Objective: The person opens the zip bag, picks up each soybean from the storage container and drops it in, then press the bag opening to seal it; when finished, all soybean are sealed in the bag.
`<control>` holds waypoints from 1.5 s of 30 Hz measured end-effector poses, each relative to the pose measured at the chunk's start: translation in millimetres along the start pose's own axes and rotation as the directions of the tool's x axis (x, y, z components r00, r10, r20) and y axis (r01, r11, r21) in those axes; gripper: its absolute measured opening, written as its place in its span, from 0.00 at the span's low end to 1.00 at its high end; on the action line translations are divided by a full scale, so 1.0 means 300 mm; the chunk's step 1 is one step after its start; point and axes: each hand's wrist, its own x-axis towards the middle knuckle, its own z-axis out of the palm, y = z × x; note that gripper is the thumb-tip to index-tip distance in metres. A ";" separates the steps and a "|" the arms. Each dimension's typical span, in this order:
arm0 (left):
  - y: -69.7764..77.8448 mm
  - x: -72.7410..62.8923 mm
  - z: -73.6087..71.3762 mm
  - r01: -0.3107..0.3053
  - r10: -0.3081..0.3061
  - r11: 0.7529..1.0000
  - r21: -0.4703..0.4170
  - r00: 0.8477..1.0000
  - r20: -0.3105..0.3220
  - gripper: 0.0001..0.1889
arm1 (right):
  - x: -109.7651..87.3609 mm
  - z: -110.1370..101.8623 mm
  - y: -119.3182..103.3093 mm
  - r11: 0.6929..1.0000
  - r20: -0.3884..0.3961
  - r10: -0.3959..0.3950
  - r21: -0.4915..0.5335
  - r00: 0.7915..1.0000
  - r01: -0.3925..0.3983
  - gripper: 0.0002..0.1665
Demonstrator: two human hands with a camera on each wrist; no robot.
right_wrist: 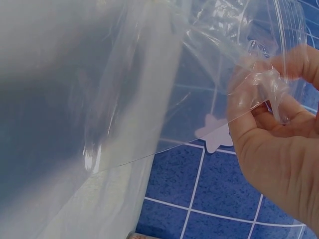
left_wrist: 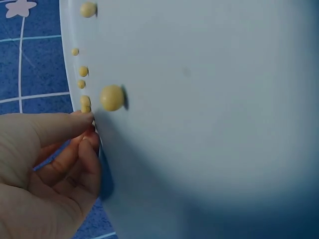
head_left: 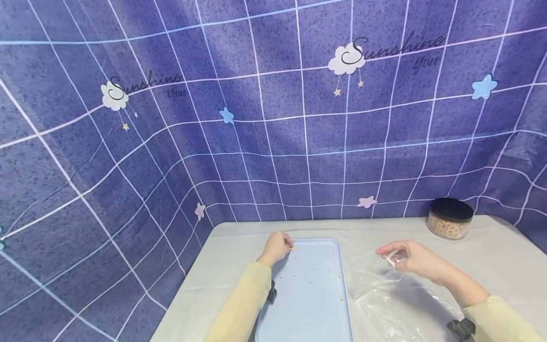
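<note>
At the far left corner of a light blue tray (head_left: 299, 308), my left hand (head_left: 278, 248) pinches a small round yellow bean, like a soybean (left_wrist: 85, 108), between thumb and fingertips. Several more of these beans (left_wrist: 112, 97) lie scattered over the far half of the tray. Right of the tray, my right hand (head_left: 412, 259) is raised above the table and grips the upper edge of a clear plastic zip bag (head_left: 376, 304). Its film is bunched between the thumb and fingers in the right wrist view, and the bag hangs down toward the table.
A clear round jar (head_left: 449, 219) with a black lid, full of ring-shaped pieces, stands at the back right of the white-covered table (head_left: 222, 256). Behind and to the left hangs a blue-purple grid curtain (head_left: 282, 137).
</note>
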 end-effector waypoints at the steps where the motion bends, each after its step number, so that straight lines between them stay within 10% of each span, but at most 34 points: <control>1: -0.001 0.000 0.000 -0.007 0.007 1.000 0.003 1.000 -0.005 0.06 | 0.000 0.000 -0.001 1.000 0.000 -0.004 -0.001 1.000 0.004 0.32; 10: 0.025 -0.008 -0.017 -0.012 0.011 0.994 -0.107 1.000 -0.008 0.06 | 0.008 -0.001 0.005 1.000 0.002 -0.019 0.022 1.000 0.019 0.30; 16: 0.216 -0.010 -0.041 -0.119 0.138 0.962 -0.244 0.988 0.063 0.05 | 0.012 0.001 0.011 0.999 0.006 -0.007 0.035 1.000 0.006 0.30; 24: 0.547 -0.030 -0.007 -0.292 0.373 0.893 -0.342 0.906 0.200 0.05 | 0.008 0.000 0.004 1.000 -0.007 -0.002 0.011 1.000 0.003 0.30; 31: 0.655 -0.044 0.068 -0.376 0.458 0.875 -0.304 0.847 0.271 0.05 | 0.005 0.004 -0.002 1.000 -0.012 -0.003 -0.004 1.000 0.003 0.31; 39: 0.628 -0.024 0.051 -0.317 0.411 0.878 -0.358 0.883 0.226 0.06 | 0.005 0.007 0.006 1.000 -0.017 -0.011 -0.015 1.000 0.011 0.31; 45: 0.478 0.027 -0.028 -0.270 0.329 0.894 -0.357 0.937 0.116 0.06 | 0.005 0.005 0.009 1.000 -0.018 -0.006 -0.001 1.000 0.006 0.31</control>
